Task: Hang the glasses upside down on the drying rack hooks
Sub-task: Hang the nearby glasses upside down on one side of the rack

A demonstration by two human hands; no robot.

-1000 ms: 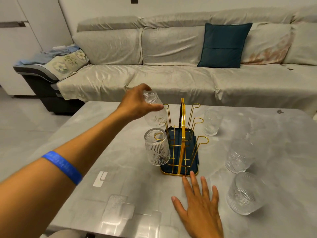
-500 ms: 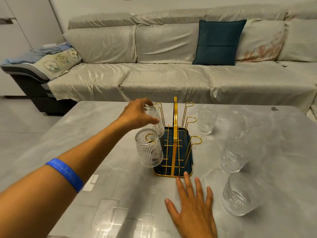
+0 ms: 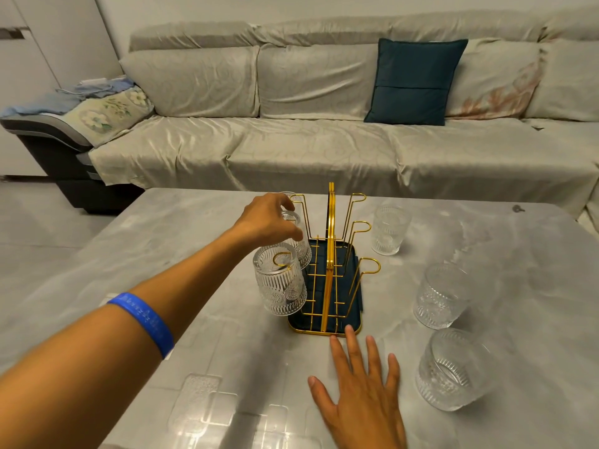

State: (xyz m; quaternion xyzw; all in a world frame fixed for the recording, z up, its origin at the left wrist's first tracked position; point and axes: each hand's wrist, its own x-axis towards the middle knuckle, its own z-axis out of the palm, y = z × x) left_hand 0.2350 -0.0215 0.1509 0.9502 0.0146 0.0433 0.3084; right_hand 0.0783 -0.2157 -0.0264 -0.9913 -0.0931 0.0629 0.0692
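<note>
From the head view, the gold wire drying rack [image 3: 327, 270] stands on its dark tray near the middle of the grey table [image 3: 181, 254], a little toward the near edge. On its left side one glass [image 3: 280, 281] already hangs mouth-down on the nearest hook, clear of the tabletop. Just behind it the left hand [image 3: 267, 220] reaches in from the left edge with its fingers curled over the base of a second glass [image 3: 296, 238], which is also inverted and sits at the middle left hook; whether that glass rests fully on the hook or is borne by the fingers cannot be told, since the hand covers its top. The far left hook shows bare, as do all three hooks on the right side. The right hand [image 3: 361, 393] lies flat on the table at the near edge, fingers spread, its fingertips touching or just short of the tray's front rim, seemingly steadying the rack. Three more glasses stand upright toward the right edge: a far glass [image 3: 389, 230] beside the rack, a middle glass [image 3: 440, 294], and a near glass [image 3: 452, 369] by the right hand. By this reckoning one glass is done, a second is nearly seated, and three are left for the four open hooks.
</note>
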